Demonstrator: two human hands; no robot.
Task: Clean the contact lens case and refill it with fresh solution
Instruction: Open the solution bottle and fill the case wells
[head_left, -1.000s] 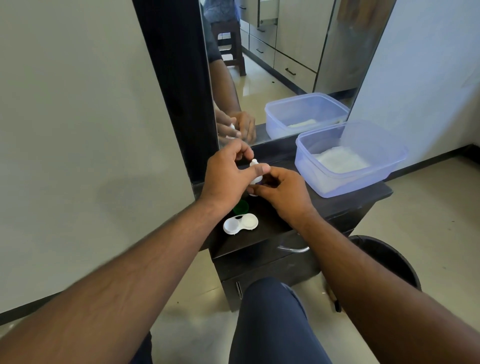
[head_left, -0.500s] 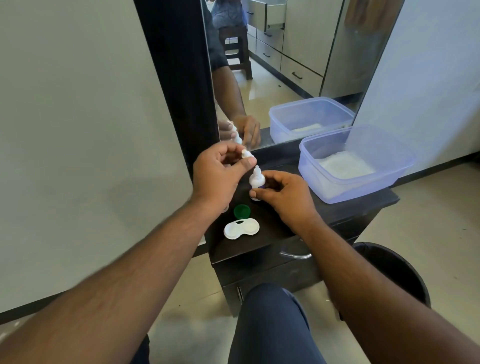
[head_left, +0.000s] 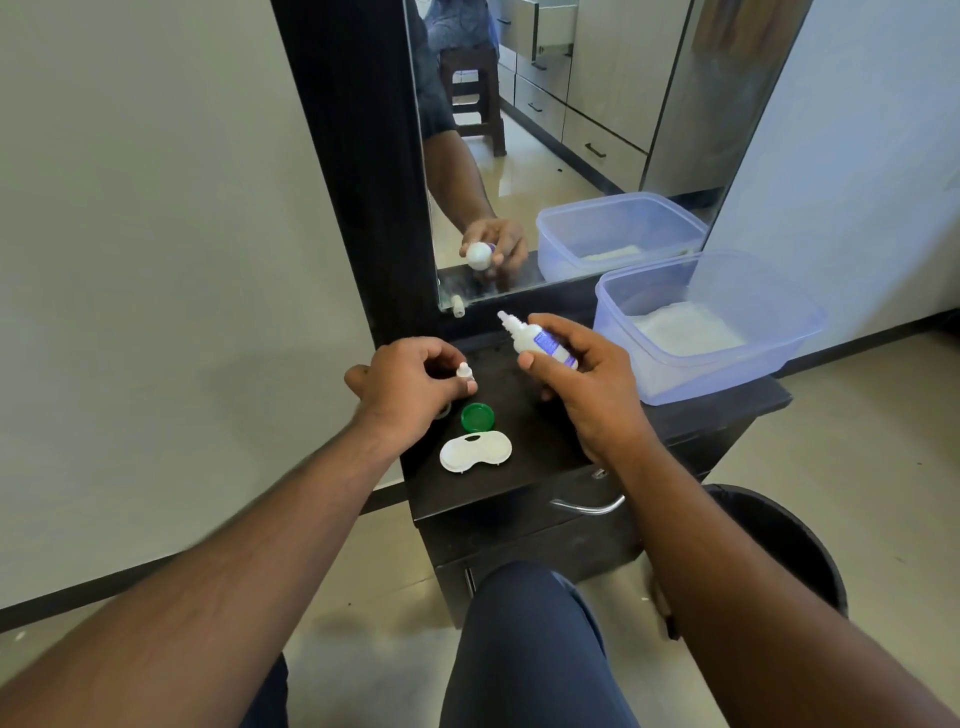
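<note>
White bottle cap (head_left: 464, 371) pinched in left grip (head_left: 410, 387); right grip (head_left: 582, 384) clasps solution bottle (head_left: 537, 343).

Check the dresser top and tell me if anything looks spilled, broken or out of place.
Nothing stands out. The solution bottle is uncapped in the right hand, its cap pinched by the left hand; no spill shows around the lens case.

Left hand (head_left: 410, 384) now lowered beside the green cap (head_left: 477, 417), pinching the removed bottle cap (head_left: 464, 372), right hand (head_left: 582, 384) lifting the solution bottle (head_left: 537, 343), tilted, above the green cap.
</note>
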